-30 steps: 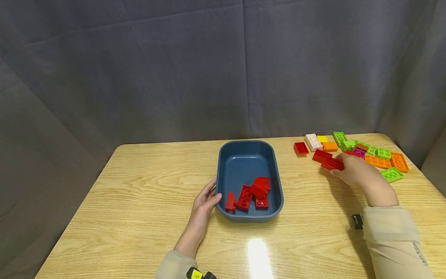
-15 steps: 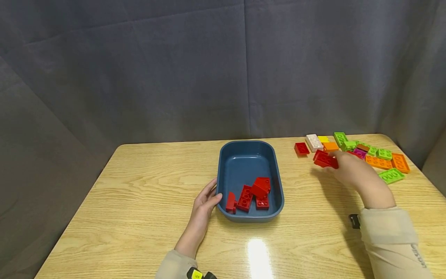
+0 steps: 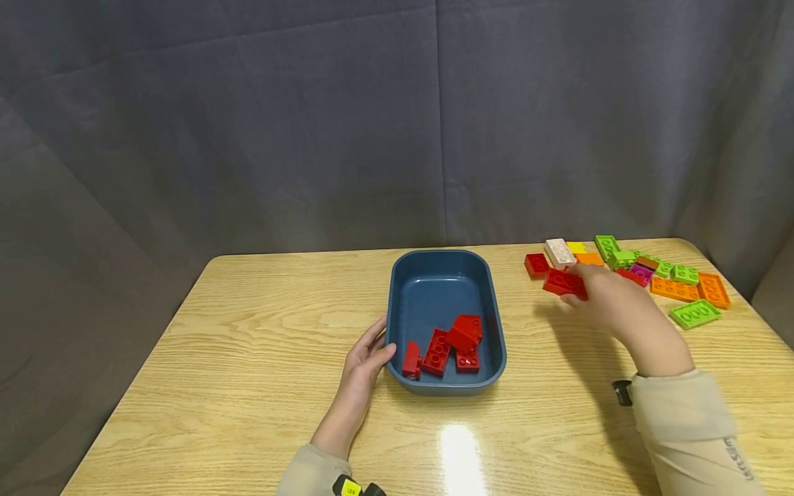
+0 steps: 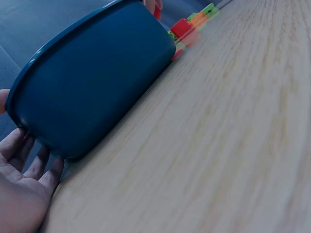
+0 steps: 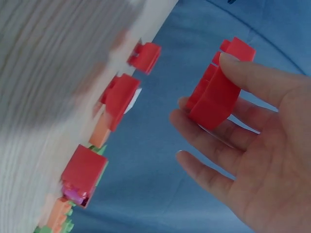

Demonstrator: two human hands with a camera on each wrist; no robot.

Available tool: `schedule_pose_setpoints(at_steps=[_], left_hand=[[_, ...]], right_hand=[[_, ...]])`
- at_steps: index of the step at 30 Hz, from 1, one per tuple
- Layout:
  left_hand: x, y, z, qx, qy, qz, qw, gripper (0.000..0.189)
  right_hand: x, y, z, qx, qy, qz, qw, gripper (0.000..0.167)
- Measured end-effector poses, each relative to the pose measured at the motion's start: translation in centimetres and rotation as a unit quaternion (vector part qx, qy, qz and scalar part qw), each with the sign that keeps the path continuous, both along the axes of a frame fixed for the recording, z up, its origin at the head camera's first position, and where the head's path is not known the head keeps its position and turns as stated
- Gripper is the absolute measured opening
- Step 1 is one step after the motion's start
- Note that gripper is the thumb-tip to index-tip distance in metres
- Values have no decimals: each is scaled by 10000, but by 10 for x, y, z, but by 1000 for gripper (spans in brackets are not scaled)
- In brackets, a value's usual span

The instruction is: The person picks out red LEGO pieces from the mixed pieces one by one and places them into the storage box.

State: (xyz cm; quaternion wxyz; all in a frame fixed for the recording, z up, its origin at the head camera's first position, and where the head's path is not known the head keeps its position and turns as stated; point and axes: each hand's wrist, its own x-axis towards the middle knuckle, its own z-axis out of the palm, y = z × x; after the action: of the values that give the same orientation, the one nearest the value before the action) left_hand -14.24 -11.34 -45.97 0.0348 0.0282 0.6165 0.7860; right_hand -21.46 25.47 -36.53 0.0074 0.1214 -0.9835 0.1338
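My right hand point(image 3: 611, 296) pinches a red toy brick point(image 5: 221, 92) between thumb and fingertips, raised over the table at the right. Beneath and behind it, another red brick point(image 5: 121, 99) on the table is mostly hidden in the head view. Farther back lies a small red brick point(image 3: 536, 265). At the middle of the table stands a dark blue plastic bin point(image 3: 409, 275) with several red bricks point(image 3: 437, 352) at its near end. My left hand point(image 3: 366, 358) holds the bin's left side, thumb at the rim and fingers against the outer wall.
Loose bricks spread over the table's point(image 3: 267, 344) back right: a white one point(image 3: 560, 253), an orange flat one point(image 3: 674, 288), a green one point(image 3: 695, 313) and several others. A red brick point(image 3: 631, 277) lies by a magenta one point(image 3: 642, 273). A grey curtain point(image 3: 335, 138) hangs behind the table.
My right hand has moved left with the red brick, from among the other bricks toward the bin. The left hand and the bin have stayed in place.
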Motion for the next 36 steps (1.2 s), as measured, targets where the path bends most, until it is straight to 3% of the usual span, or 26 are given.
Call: schedule_pose_setpoints(at_steps=[15,26,36], left_hand=[[-1,0,0,14,20,-25,10000,59],[-1,0,0,-18,44,-36,10000,59],[-1,0,-1,-30,35,-28,10000,59]], right_hand=[[15,-32,8,135,690,449,9965,51],[21,-49,8,208,841,650,9941,53],[26,-59,9,234,1280,977,9867,48]])
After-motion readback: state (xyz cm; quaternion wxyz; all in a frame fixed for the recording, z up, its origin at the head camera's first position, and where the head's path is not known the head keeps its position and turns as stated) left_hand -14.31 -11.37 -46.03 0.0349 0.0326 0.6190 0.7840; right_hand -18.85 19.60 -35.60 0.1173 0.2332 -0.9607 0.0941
